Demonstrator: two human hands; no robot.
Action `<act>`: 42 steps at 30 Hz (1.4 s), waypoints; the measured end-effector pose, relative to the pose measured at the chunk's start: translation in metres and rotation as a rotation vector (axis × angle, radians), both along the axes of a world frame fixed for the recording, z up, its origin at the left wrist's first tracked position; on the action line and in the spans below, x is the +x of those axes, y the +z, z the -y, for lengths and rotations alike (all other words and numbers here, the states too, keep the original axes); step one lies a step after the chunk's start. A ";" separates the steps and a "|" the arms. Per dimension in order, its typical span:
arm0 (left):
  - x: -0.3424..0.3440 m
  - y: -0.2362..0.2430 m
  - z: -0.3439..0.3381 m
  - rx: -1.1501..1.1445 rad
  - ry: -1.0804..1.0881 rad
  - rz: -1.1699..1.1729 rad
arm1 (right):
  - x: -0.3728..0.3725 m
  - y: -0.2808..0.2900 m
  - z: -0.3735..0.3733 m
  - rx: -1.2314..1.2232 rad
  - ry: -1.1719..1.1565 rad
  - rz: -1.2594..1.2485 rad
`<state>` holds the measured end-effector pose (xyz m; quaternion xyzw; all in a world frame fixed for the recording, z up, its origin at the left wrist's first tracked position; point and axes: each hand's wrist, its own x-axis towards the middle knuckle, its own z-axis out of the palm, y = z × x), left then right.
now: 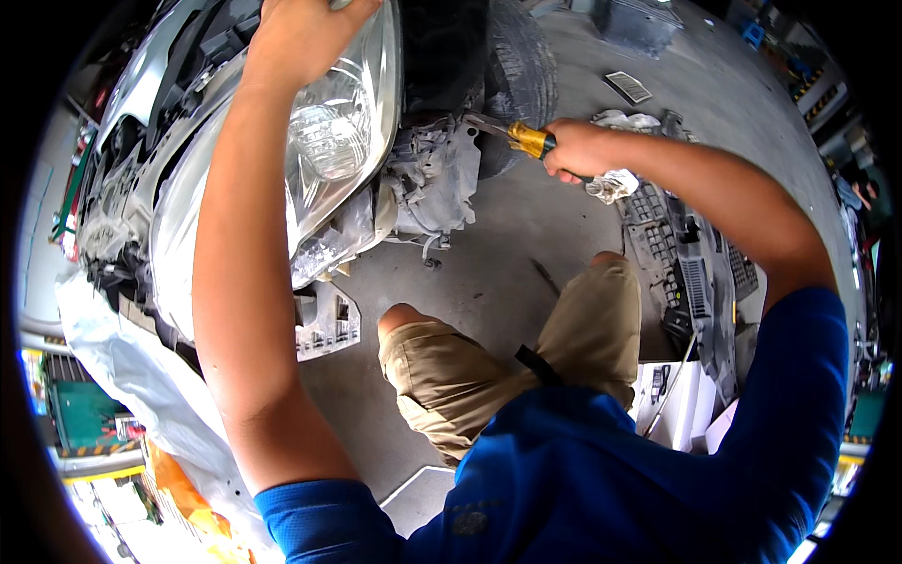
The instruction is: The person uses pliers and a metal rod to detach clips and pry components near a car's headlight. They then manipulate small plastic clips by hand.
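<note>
My left hand [303, 33] rests flat on top of a car's clear headlight unit [334, 141], pressing on its upper edge. In my right hand [575, 150] I grip a screwdriver with a yellow handle [528, 139]; its metal shaft points left at the grey bracket and wheel-arch parts [434, 174] beside the headlight. A white rag [613, 184] is bunched under the same hand. I am crouched, with my knees in tan shorts [507, 352] below.
The front tyre [519, 75] stands behind the bracket. A removed grey bumper and grille [691, 273] lie on the concrete floor to the right. A loose plastic bracket [327, 324] hangs below the headlight. White sheeting [132, 367] covers things at lower left.
</note>
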<state>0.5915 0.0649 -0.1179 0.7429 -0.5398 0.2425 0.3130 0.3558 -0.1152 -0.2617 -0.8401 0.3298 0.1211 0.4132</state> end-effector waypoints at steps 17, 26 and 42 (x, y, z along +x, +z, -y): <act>0.010 -0.004 0.016 0.115 0.110 0.201 | 0.003 -0.106 0.011 -0.151 0.192 0.543; 0.022 -0.004 0.018 0.146 0.132 0.192 | 0.023 -0.150 -0.007 0.034 0.127 0.763; 0.019 -0.002 0.018 0.150 0.138 -0.036 | -0.034 -0.169 -0.094 1.171 0.173 0.531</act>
